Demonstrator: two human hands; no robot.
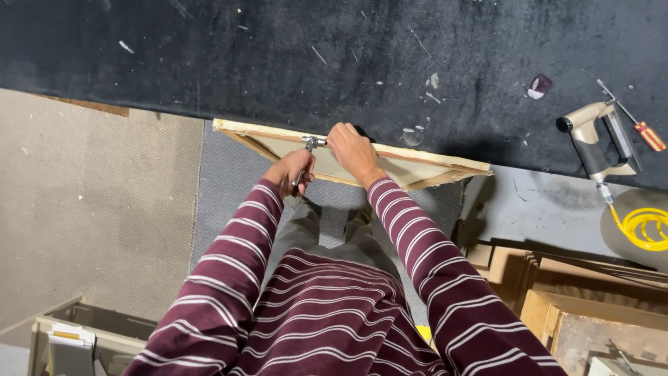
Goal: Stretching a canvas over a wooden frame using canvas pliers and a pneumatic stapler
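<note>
A wooden frame with cream canvas stretched over it (410, 164) stands on edge against the front of a black carpeted worktable (334, 56). My left hand (292, 170) grips the handles of metal pliers (307, 152), whose jaws sit at the frame's top edge. My right hand (353, 150) presses on that same edge just right of the jaws, fingers curled over the canvas. Both arms wear maroon sleeves with white stripes.
A pneumatic stapler (597, 143) with a yellow coiled hose (643, 226) lies at the table's right, beside a red-handled screwdriver (643, 131). Wooden boxes and frames (557, 292) are stacked at the lower right. A box with papers (69, 338) sits at the lower left on beige carpet.
</note>
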